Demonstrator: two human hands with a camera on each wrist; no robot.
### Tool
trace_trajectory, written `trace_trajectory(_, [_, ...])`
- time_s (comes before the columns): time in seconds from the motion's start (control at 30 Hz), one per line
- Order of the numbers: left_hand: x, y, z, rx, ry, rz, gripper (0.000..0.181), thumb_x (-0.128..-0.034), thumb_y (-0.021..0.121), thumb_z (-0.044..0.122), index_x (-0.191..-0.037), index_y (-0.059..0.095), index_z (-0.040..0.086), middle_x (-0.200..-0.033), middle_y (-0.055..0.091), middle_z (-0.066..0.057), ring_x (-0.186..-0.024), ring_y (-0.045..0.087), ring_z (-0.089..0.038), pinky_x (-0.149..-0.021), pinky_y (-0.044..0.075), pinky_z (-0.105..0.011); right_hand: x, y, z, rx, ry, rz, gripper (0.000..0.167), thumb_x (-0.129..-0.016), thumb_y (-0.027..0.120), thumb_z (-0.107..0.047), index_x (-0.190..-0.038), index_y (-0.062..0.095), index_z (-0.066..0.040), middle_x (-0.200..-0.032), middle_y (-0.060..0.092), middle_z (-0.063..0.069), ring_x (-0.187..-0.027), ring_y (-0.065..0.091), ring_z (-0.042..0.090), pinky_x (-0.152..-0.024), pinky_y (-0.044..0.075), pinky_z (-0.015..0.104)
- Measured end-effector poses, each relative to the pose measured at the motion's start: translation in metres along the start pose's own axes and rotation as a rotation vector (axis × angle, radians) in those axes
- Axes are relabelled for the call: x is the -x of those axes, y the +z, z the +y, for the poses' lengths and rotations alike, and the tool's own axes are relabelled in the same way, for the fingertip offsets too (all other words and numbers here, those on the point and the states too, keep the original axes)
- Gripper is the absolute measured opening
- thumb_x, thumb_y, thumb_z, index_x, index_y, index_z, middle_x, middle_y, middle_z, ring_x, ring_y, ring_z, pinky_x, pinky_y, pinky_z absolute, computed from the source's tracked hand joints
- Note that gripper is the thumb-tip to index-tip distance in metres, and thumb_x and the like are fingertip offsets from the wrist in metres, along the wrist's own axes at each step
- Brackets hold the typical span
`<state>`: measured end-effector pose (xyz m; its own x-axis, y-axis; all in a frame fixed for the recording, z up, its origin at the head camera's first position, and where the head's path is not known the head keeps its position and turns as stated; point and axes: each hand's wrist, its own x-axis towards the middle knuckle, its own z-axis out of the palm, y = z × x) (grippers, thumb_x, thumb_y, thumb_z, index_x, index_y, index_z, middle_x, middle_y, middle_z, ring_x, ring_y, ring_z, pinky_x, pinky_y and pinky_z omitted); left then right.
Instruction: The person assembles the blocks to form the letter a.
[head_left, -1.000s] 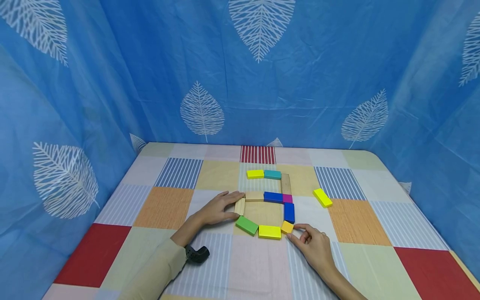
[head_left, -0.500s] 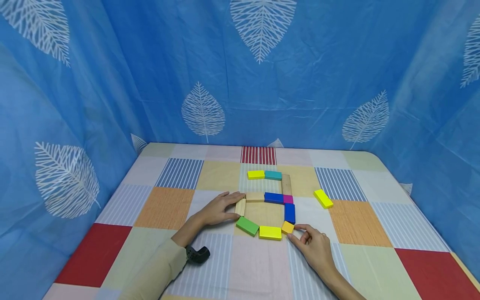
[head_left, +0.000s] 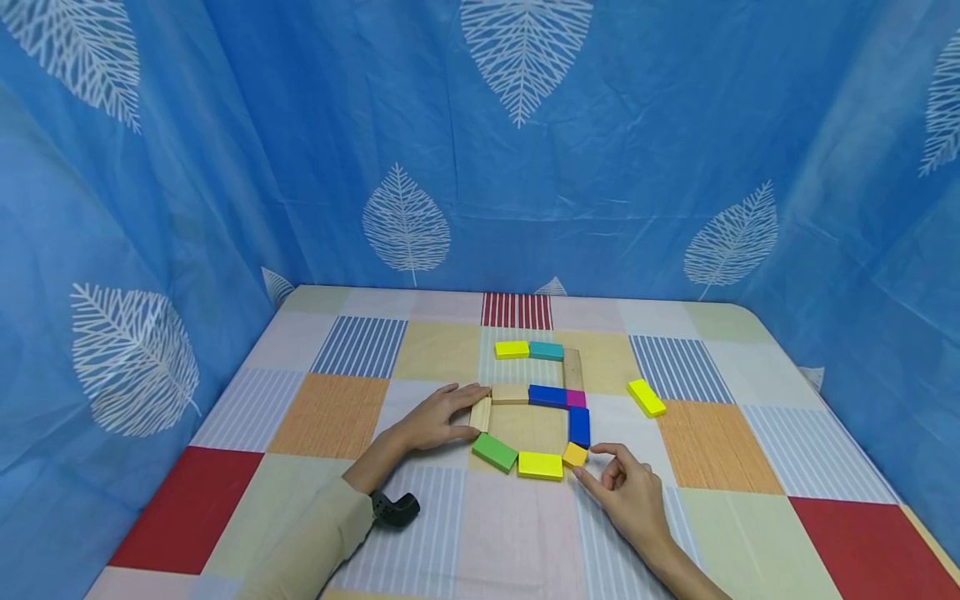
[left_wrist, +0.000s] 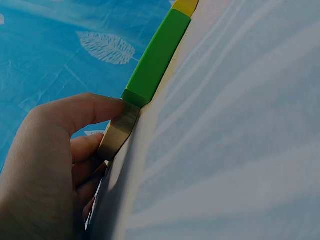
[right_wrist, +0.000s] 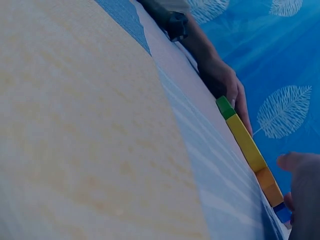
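Note:
Wooden blocks lie flat on the tablecloth, end to end in a bent outline. My left hand [head_left: 438, 419] pinches a plain wood block [left_wrist: 120, 131] at the left side, thumb at its near end and fingers at its far end. A green block [head_left: 494, 452] touches that end, followed by a yellow block [head_left: 540, 466] and a small orange block [head_left: 574, 454]. My right hand [head_left: 633, 500] is just beside the orange block, its thumb and index finger parted and seemingly clear of it. A blue block [head_left: 579, 426] stands above the orange one.
Another blue block [head_left: 547, 396], a magenta block [head_left: 575, 399] and a plain wood block [head_left: 510, 393] form the middle row. A teal block [head_left: 546, 351] and yellow block [head_left: 512, 349] lie at the top. A loose yellow block [head_left: 646, 397] lies right. Blue curtains [head_left: 570, 217] surround the table.
My right index finger has lifted slightly away from the orange block. The left hand keeps its grip and the blocks look unmoved apart from a tiny shift of the view.

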<state>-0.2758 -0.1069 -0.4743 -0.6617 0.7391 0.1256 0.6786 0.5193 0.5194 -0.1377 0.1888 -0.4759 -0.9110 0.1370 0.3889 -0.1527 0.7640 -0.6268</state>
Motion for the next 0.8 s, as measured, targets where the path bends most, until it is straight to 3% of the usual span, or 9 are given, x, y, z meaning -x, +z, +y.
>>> trace_trajectory(0.17, [0.002, -0.002, 0.001, 0.003, 0.001, -0.001, 0.068, -0.0869, 0.056, 0.042, -0.143, 0.034, 0.010, -0.144, 0.036, -0.008, -0.133, 0.030, -0.019, -0.110, 0.016, -0.043, 0.000, 0.002, -0.003, -0.122, -0.131, -0.006, 0.035, -0.066, 0.083, -0.017, -0.097, 0.067, -0.016, -0.057, 0.042, -0.018, -0.049, 0.039, 0.001, -0.055, 0.030, 0.024])
trace_trajectory(0.37, [0.003, -0.002, 0.001, 0.014, 0.023, 0.032, 0.067, -0.0880, 0.055, 0.040, -0.142, 0.035, 0.006, -0.142, 0.038, -0.012, -0.132, 0.033, -0.023, -0.108, 0.018, -0.047, -0.012, 0.002, 0.000, -0.221, -0.286, -0.054, 0.040, -0.068, 0.082, -0.010, -0.105, 0.066, -0.013, -0.076, 0.057, -0.010, -0.073, 0.049, 0.007, -0.064, 0.041, 0.021])
trace_trajectory(0.47, [0.003, 0.000, 0.001, 0.002, 0.035, 0.045, 0.066, -0.0886, 0.054, 0.041, -0.142, 0.036, 0.006, -0.141, 0.040, -0.013, -0.131, 0.034, -0.023, -0.108, 0.019, -0.046, -0.017, 0.003, 0.001, -0.277, -0.332, -0.115, 0.043, -0.070, 0.081, -0.012, -0.110, 0.065, -0.011, -0.086, 0.063, -0.005, -0.084, 0.051, 0.011, -0.072, 0.043, 0.023])
trace_trajectory(0.6, [0.001, 0.000, 0.002, -0.002, 0.028, 0.027, 0.066, -0.0877, 0.055, 0.041, -0.142, 0.036, 0.008, -0.142, 0.039, -0.011, -0.131, 0.034, -0.021, -0.108, 0.019, -0.044, -0.022, 0.005, 0.003, -0.324, -0.370, -0.196, 0.048, -0.070, 0.081, -0.014, -0.114, 0.063, -0.012, -0.094, 0.066, -0.004, -0.096, 0.051, 0.014, -0.085, 0.036, 0.024])
trace_trajectory(0.8, [0.001, -0.003, 0.003, 0.002, -0.015, -0.009, 0.068, -0.0865, 0.056, 0.041, -0.144, 0.034, 0.012, -0.145, 0.035, -0.006, -0.133, 0.030, -0.017, -0.110, 0.016, -0.041, -0.025, 0.008, 0.004, -0.283, -0.400, -0.264, 0.051, -0.072, 0.079, -0.023, -0.118, 0.061, -0.013, -0.102, 0.065, -0.007, -0.105, 0.050, 0.015, -0.093, 0.032, 0.028])
